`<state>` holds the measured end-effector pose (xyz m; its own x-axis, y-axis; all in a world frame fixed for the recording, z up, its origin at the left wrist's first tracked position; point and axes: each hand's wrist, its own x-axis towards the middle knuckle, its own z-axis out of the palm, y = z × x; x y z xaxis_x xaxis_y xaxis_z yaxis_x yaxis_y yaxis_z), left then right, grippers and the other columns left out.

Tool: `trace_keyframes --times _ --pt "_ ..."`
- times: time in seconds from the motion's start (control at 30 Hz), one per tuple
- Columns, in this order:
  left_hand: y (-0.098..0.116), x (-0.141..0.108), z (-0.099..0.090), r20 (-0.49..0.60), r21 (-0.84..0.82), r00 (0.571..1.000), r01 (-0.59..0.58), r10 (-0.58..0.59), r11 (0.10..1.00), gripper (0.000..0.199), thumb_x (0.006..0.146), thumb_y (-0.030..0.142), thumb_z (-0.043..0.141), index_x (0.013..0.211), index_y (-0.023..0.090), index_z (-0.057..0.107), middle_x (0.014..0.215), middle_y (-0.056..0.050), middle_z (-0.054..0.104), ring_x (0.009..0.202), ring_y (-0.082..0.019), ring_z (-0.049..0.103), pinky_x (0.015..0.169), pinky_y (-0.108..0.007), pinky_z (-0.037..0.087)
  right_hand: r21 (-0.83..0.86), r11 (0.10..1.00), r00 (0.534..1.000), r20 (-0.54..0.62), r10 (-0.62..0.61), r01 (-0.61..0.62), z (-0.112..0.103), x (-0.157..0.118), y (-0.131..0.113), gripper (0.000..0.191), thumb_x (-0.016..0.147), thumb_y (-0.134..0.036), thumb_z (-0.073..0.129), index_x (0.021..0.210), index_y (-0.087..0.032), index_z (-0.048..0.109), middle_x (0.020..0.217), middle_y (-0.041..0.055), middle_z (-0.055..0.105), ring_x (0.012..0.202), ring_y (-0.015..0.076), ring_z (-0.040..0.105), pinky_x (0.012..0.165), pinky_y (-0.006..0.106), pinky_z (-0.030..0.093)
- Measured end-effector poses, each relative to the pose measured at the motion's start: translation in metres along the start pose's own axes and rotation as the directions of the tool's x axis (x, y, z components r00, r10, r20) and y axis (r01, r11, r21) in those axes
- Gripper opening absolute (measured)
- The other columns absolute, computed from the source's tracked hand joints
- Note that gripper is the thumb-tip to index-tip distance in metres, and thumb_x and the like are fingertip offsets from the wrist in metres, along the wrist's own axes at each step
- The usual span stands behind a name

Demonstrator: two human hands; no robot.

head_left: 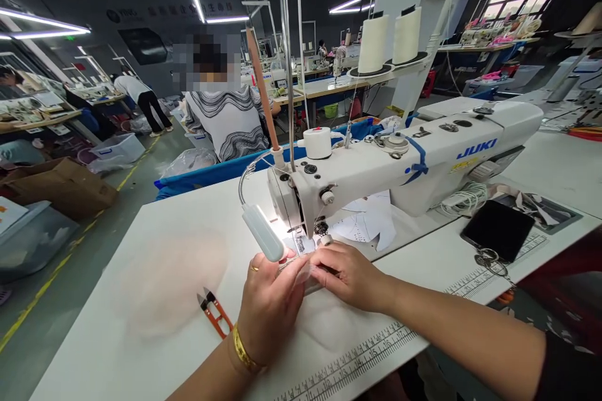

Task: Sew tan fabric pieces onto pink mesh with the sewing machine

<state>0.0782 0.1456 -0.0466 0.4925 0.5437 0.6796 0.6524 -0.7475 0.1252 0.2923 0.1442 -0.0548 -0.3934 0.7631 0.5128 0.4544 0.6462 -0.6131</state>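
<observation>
In front of the needle area of a white sewing machine [357,169], my left hand [270,294] and my right hand [345,276] meet. Both pinch a small piece of pale sheer fabric [305,273], its edge mostly hidden by my fingers. More of this thin cloth seems to lie below my hands on the white table. Left of my left hand are orange thread snips [215,312], with their dark blades pointing away and their handle end partly covered by the hand. A lit lamp head [262,232] hangs just above my left fingers.
A pale sheer heap [174,282] spreads over the table's left side. Paper pattern pieces [364,222] lie beneath the machine arm. A black phone [497,230] and keys [491,260] rest at right. A printed ruler [362,360] runs along the front edge. Another person [228,119] sits beyond the table.
</observation>
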Motion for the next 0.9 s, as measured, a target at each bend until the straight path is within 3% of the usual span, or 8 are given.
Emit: trace_keyframes --times 0.27,0.7,0.83,0.9 --pt "0.0023 0.0024 -0.0015 -0.04 0.024 0.999 -0.013 0.014 1.0 0.026 0.096 0.012 0.06 0.117 0.025 0.072 0.11 -0.012 0.07 0.093 -0.026 0.065 0.083 -0.043 0.047 -0.028 1.0 1.0 -0.015 -0.011 0.01 -0.0011 -0.0005 -0.0017 0.02 0.103 -0.024 0.052 0.083 -0.022 0.056 0.08 0.0005 0.066 0.074 0.0172 0.054 0.073 0.03 0.045" --pt "0.0014 0.004 -0.0021 -0.068 0.029 0.996 -0.056 0.058 0.998 0.023 0.095 0.007 0.062 0.107 0.025 0.07 0.103 -0.008 0.067 0.093 -0.023 0.067 0.084 -0.039 0.044 -0.014 1.0 1.0 -0.019 -0.003 0.003 0.0013 -0.0009 -0.0013 0.023 0.103 -0.023 0.053 0.08 -0.022 0.055 0.078 -0.0005 0.065 0.072 0.0163 0.053 0.074 0.03 0.045" --pt "0.003 0.0053 -0.0041 -0.048 -0.017 0.999 -0.008 0.007 1.0 0.02 0.096 0.01 0.06 0.103 0.026 0.07 0.097 -0.006 0.068 0.091 -0.023 0.066 0.081 -0.039 0.044 0.002 0.999 0.999 -0.027 0.033 -0.033 -0.0015 -0.0009 -0.0054 0.003 0.097 -0.02 0.061 0.095 -0.022 0.061 0.085 0.0006 0.067 0.079 0.0178 0.057 0.075 0.03 0.046" --pt "0.0044 0.0071 -0.0058 0.019 -0.106 0.998 0.058 -0.056 0.993 0.018 0.097 0.013 0.056 0.101 0.026 0.068 0.097 -0.006 0.069 0.091 -0.024 0.065 0.079 -0.039 0.046 0.009 0.999 0.999 -0.032 0.039 -0.039 -0.003 -0.0006 -0.0076 0.016 0.092 -0.016 0.065 0.107 -0.022 0.062 0.089 0.0014 0.066 0.083 0.0193 0.057 0.076 0.031 0.047"
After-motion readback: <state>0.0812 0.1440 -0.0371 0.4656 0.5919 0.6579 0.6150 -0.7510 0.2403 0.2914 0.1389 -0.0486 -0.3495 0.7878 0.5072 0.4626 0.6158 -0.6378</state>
